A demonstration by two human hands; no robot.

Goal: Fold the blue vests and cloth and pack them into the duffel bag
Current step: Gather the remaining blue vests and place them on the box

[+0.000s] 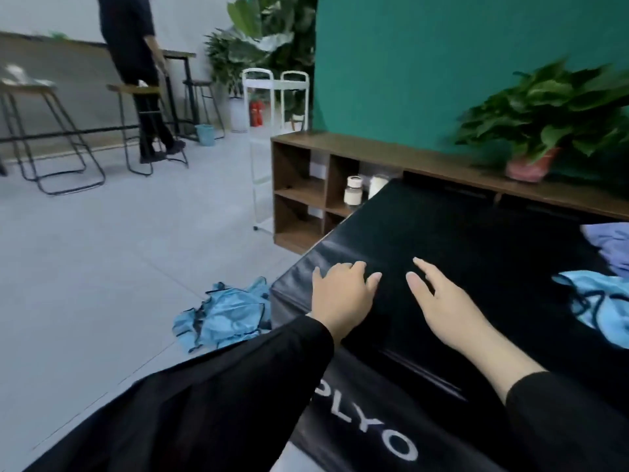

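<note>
Light-blue vest with dark trim (223, 313) lies crumpled on the grey tiled floor (102, 267), just beside the near-left corner of the black padded table (476, 240); unfolded. A second light-blue vest with dark edging (599, 303) sits bunched on the tabletop at the right edge of view, also unfolded. Behind it, a paler lavender-blue cloth (609, 245) is heaped at the far right, partly cut off by the frame. No duffel bag identifiable; the black fabric with white lettering (384, 437) at the bottom may be part of one, cannot tell. Left hand (343, 294) rests palm-down on the table's left corner, fingers spread and roughly straight, holding nothing. Right hand (442, 301) hovers or rests just beside it, fingers extended and relaxed, gripping nothing; contact with the surface unclear. Both sleeves black. Judgement: task is at or near its start, since nothing visible is folded and nothing is packed. Remaining: retrieve the floor vest, fold both vests and the cloth, load them into the bag. Periphery: low wooden shelf unit (306, 185) against a green wall, potted plant (541, 117) on top, white trolley (272, 131), another person in dark clothes (136, 63) standing by stools in the background.
</note>
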